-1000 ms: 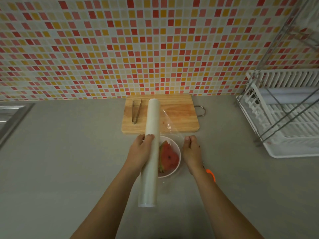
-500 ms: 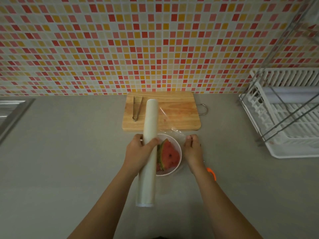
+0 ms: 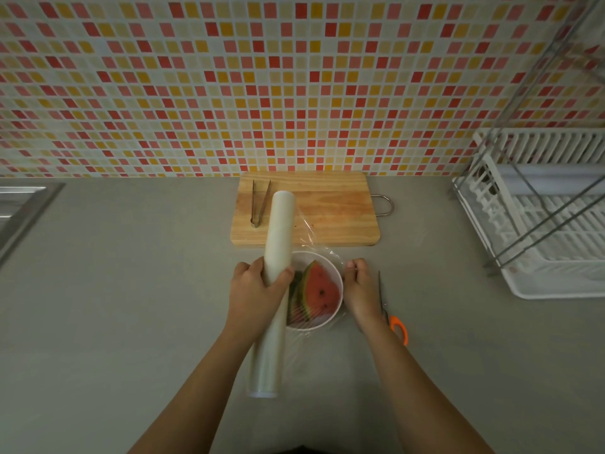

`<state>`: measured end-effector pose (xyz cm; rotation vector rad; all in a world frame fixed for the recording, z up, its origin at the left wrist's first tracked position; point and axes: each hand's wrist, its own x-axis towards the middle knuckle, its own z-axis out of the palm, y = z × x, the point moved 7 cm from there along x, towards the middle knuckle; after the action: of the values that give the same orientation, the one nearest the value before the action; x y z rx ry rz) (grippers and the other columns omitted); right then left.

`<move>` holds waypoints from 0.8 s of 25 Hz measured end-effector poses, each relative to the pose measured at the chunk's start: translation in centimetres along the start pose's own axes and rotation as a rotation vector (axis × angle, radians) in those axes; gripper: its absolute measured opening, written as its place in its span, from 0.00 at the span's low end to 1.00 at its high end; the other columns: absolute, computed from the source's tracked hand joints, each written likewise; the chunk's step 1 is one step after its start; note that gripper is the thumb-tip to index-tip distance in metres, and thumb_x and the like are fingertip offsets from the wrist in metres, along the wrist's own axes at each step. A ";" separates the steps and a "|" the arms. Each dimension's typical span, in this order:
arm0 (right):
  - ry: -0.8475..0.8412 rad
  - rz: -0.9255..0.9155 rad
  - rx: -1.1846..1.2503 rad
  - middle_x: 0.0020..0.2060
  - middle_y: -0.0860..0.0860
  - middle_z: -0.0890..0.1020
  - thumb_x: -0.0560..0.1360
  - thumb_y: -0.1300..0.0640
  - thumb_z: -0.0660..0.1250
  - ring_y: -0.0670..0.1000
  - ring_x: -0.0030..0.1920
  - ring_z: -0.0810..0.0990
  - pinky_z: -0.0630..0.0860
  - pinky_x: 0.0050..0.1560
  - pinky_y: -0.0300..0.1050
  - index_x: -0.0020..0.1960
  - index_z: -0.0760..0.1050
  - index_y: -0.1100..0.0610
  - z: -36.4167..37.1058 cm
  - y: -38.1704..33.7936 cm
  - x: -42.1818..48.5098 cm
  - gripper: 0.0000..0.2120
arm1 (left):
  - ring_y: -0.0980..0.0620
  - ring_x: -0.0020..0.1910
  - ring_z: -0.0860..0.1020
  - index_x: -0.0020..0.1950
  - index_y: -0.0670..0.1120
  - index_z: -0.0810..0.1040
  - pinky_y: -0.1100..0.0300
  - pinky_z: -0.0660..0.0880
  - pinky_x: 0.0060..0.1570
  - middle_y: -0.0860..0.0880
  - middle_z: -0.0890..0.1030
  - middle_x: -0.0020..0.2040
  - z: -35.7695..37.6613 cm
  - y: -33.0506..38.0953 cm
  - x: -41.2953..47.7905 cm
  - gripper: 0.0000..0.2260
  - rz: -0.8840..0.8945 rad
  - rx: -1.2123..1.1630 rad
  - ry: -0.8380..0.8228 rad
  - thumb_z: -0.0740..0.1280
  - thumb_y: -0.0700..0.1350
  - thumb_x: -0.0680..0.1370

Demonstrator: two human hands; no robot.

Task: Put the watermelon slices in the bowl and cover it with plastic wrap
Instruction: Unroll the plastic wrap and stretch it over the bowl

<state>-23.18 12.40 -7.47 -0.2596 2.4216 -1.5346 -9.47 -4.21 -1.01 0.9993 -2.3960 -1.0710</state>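
Observation:
A white bowl (image 3: 337,291) stands on the grey counter with several watermelon slices (image 3: 319,291) standing in it. My left hand (image 3: 253,290) grips a long roll of plastic wrap (image 3: 273,273) held over the bowl's left side. A clear sheet of wrap (image 3: 309,234) runs from the roll across the bowl. My right hand (image 3: 360,290) pinches the sheet's free edge at the bowl's right rim and presses it down.
A wooden cutting board (image 3: 327,211) lies behind the bowl with metal tongs (image 3: 258,203) on its left part. Orange-handled scissors (image 3: 391,311) lie right of my right hand. A white dish rack (image 3: 550,231) fills the right side. A sink edge (image 3: 23,204) shows far left.
The wrap sheet has been drawn down over the bowl. My right hand lowered to the bowl's right rim, and my left hand slid the roll slightly left and away.

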 end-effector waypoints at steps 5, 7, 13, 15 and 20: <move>-0.023 0.006 -0.014 0.35 0.53 0.73 0.80 0.58 0.52 0.53 0.38 0.72 0.65 0.38 0.48 0.44 0.67 0.60 0.2 -0.3 -0.3 0.10 | 0.46 0.48 0.77 0.65 0.46 0.72 0.56 0.73 0.45 0.47 0.78 0.50 -0.1 -1.4 0.5 0.22 -0.149 -0.075 -0.063 0.67 0.54 0.75; -0.018 0.001 -0.018 0.34 0.51 0.72 0.80 0.58 0.52 0.53 0.38 0.72 0.63 0.36 0.46 0.44 0.67 0.60 0.1 -0.4 -0.3 0.09 | 0.47 0.49 0.77 0.69 0.48 0.69 0.53 0.73 0.49 0.45 0.78 0.57 -0.2 -2.4 0.7 0.22 -0.290 -0.224 -0.097 0.63 0.54 0.77; 0.003 -0.004 -0.014 0.31 0.49 0.71 0.80 0.58 0.52 0.50 0.34 0.70 0.62 0.33 0.46 0.44 0.67 0.60 0.0 -0.3 -0.3 0.09 | 0.55 0.44 0.77 0.61 0.53 0.66 0.60 0.70 0.36 0.52 0.77 0.49 -0.4 -2.4 0.6 0.17 -0.263 -0.245 -0.200 0.58 0.61 0.77; -0.004 -0.001 -0.006 0.32 0.49 0.71 0.80 0.57 0.52 0.48 0.33 0.70 0.64 0.33 0.45 0.44 0.67 0.59 0.1 -0.3 -0.3 0.10 | 0.58 0.41 0.76 0.58 0.51 0.63 0.63 0.70 0.32 0.55 0.75 0.45 -0.5 -2.4 0.7 0.24 -0.237 -0.176 -0.197 0.68 0.62 0.71; 0.006 0.000 0.000 0.31 0.49 0.71 0.80 0.57 0.52 0.49 0.34 0.70 0.64 0.34 0.46 0.43 0.66 0.59 0.1 -0.2 -0.2 0.10 | 0.55 0.40 0.76 0.55 0.49 0.69 0.62 0.69 0.32 0.53 0.76 0.44 -1.3 -3.4 0.9 0.18 -0.228 -0.119 -0.117 0.68 0.58 0.73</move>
<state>-23.01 12.31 -7.28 -0.2553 2.4258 -1.5381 -7.80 -7.16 -2.72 1.2211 -2.3163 -1.3700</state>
